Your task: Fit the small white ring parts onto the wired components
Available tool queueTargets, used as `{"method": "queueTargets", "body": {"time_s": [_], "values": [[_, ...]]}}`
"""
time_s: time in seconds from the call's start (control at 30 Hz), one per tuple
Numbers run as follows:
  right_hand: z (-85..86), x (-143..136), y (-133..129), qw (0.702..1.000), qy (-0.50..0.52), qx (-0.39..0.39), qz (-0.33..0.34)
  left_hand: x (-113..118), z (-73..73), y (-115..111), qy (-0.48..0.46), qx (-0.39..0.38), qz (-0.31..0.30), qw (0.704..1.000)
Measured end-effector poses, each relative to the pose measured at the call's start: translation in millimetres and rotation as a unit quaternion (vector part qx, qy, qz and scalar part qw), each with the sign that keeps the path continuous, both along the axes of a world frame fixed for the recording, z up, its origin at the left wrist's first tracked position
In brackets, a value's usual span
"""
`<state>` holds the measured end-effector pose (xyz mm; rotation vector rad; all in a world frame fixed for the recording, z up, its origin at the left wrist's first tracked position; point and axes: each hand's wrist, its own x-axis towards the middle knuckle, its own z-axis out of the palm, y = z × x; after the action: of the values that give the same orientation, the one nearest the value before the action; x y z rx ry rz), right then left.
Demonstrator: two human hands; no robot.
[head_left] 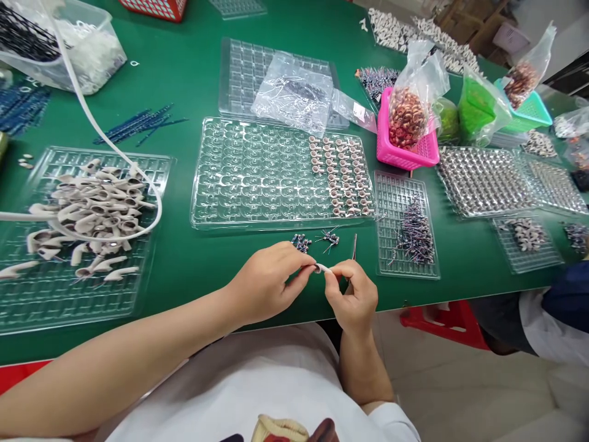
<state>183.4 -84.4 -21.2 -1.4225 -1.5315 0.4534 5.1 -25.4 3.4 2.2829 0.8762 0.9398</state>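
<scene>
A small white curved casing (pixel 324 268) is held between my two hands near the table's front edge. My left hand (pixel 276 279) pinches its left end with thumb and forefinger. The fingers of my right hand (pixel 352 294) are closed on its other end, with a thin pointed metal tool (pixel 354 247) sticking up from that hand. Just beyond lie two small heaps of wired parts (pixel 301 243). Behind them, a clear tray (pixel 257 178) has casings in its right-hand columns. At the left, more white casings (pixel 101 202) are piled on another clear tray.
A white cable (pixel 76 86) loops over the left pile. To the right stand a tray of wired parts (pixel 414 236) and a pink basket (pixel 407 156) with a bag. A person's sleeve (pixel 568 298) and a red stool (pixel 446 322) are at the far right.
</scene>
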Motion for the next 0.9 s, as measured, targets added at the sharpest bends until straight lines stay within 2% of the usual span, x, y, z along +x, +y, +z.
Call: {"method": "queueTargets", "body": {"time_s": [0.13,0.2,0.3,0.4,0.47,0.67,0.9], "values": [[-0.2,-2,1,1.000,-0.012,0.005,0.009,1,1.5,-2,0.053,0.042,0.027,0.997],[-0.3,-2,0,1.000,-0.008,0.008,0.010,1,2.3,-2,0.049,0.032,0.035,0.998],[-0.8,-2,0,1.000,0.001,0.009,0.008,1,4.4,0,0.028,-0.063,0.023,0.997],[-1.2,-2,-1,1.000,0.008,0.004,0.004,-1,8.3,3,0.015,-0.190,0.004,0.982],[-1.3,-2,-1,1.000,0.020,-0.004,0.002,-2,11.6,4,0.007,-0.241,-0.006,0.970],[-0.5,-2,-2,0.998,0.064,-0.018,0.004,-3,19.4,8,-0.017,-0.308,-0.033,0.951],[-0.7,1,-1,0.997,0.078,-0.008,-0.011,-10,13.0,17,-0.048,-0.363,-0.006,0.930]]}}
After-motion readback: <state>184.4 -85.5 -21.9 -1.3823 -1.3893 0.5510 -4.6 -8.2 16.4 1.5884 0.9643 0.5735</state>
